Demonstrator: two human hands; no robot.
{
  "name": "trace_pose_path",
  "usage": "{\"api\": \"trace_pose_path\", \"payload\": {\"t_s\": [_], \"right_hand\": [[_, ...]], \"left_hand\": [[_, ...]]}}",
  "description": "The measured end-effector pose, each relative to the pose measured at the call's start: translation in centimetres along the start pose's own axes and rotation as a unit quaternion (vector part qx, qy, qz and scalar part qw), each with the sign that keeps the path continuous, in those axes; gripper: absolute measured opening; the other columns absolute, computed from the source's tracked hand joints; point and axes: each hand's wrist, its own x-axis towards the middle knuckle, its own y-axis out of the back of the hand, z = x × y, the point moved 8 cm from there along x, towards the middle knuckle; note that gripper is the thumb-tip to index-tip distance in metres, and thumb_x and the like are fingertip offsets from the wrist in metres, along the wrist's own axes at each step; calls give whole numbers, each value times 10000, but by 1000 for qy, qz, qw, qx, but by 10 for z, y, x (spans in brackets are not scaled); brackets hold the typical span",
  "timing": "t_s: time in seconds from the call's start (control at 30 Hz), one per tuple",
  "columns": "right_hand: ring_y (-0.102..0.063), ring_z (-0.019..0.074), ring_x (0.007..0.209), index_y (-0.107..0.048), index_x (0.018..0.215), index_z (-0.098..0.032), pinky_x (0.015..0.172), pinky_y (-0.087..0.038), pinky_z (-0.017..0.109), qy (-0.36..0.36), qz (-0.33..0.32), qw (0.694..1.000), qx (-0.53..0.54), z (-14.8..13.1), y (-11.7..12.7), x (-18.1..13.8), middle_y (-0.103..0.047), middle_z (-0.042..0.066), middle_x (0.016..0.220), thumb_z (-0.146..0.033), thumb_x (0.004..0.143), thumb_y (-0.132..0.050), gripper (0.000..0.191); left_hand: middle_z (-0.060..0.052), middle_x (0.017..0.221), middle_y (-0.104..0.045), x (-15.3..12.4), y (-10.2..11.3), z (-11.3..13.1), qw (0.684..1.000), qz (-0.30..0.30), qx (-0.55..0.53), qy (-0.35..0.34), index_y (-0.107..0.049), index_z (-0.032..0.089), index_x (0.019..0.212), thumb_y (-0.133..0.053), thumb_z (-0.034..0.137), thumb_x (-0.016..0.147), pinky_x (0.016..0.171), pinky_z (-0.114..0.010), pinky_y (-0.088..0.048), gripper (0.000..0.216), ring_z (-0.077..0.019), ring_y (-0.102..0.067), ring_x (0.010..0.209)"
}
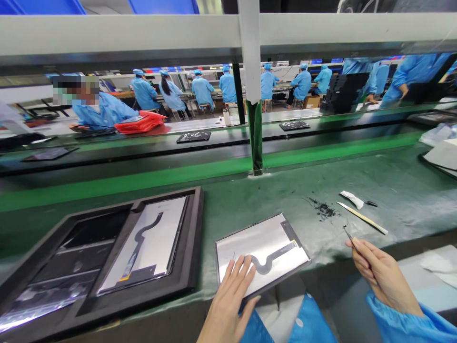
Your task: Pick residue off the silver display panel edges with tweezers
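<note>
My left hand point(233, 290) lies with outstretched fingers on the near left part of a silver-backed display panel point(246, 245), its thumb by the near edge. A dark curved flex cable point(264, 267) runs across the panel's back. To the right, my right hand point(382, 271) is closed around thin dark tweezers point(352, 240). A small black scrap point(344, 227) is at their tip. Beyond it, a pile of black shreds point(324, 209) lies on the green mat.
At left, a black foam tray point(198, 228) holds a second panel point(157, 238) and dark film-covered parts. A pale-handled blade point(362, 217) and a white-wrapped pen-like tool point(353, 199) lie at right. A post point(255, 133) rises at the bench's back, before a conveyor point(143, 147) and several co-workers.
</note>
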Motion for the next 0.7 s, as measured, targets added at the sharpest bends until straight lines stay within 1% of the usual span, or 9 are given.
{"api": "trace_pose_path", "payload": {"t_s": [0.13,0.23,0.3,0.33,0.4,0.47,0.53,0.6,0.7], "right_hand": [[-247,27,396,-623,648,-164,360,-133,164,7,3,1000,0,-3,2,2,-365,-96,446,-684,384,-893,643],[-244,33,403,-630,688,-167,374,-129,176,27,2,999,-18,-5,2,-4,-357,-100,460,-707,451,-862,634],[-246,44,416,-640,716,-165,391,-129,190,45,-23,997,-55,-8,-7,-14,-351,-97,466,-741,523,-811,631],[-255,51,426,-648,727,-161,402,-139,200,55,-52,994,-84,-10,-17,-21,-353,-92,471,-757,570,-775,630],[-282,65,452,-663,727,-149,429,-173,219,80,-137,977,-145,-16,-44,-37,-370,-75,488,-753,679,-706,607],[-313,80,476,-672,733,-141,459,-214,236,103,-233,950,-179,-20,-76,-53,-391,-60,500,-731,780,-629,593],[-315,82,479,-633,694,-151,473,-233,242,118,-287,935,-174,-24,-100,-63,-387,-62,500,-720,807,-605,580],[-289,79,476,-581,679,-170,462,-220,236,120,-281,941,-145,-24,-112,-61,-368,-73,502,-706,821,-598,555],[-202,79,451,-581,860,-193,417,-148,218,82,-227,966,-88,-3,-111,-48,-266,-119,503,-719,811,-589,529]], "left_hand": [[-124,1478,-502,2,-5,-1,1000,-18,3,0,-335,178,1517,-486,213,1007,1097,-494,-441,533,-285,-384,1412],[-133,1478,-501,5,-6,-2,999,-31,17,-6,-360,156,1494,-463,216,1018,1091,-500,-450,491,-287,-384,1413],[-140,1473,-508,12,-3,1,999,-38,24,-19,-435,144,1432,-493,263,1012,1085,-503,-462,440,-304,-389,1410],[-145,1472,-508,18,-1,3,999,-39,28,-27,-492,143,1372,-528,303,999,1080,-524,-465,408,-325,-383,1411],[-159,1485,-488,34,4,9,998,-42,31,-36,-581,151,1218,-609,351,952,1075,-593,-445,334,-374,-348,1421],[-163,1519,-439,53,4,17,997,-58,18,-40,-604,163,1128,-644,257,927,1095,-654,-382,225,-383,-305,1442],[-135,1547,-404,71,-2,26,994,-89,-26,-51,-618,189,1047,-629,153,911,1117,-675,-330,141,-362,-248,1469],[-96,1546,-416,82,-10,30,989,-117,-68,-52,-623,208,931,-590,94,906,1133,-675,-298,122,-337,-230,1479],[-87,1533,-438,84,-14,26,989,-117,-81,-41,-599,201,839,-507,36,913,1140,-689,-262,202,-328,-222,1484]]}}
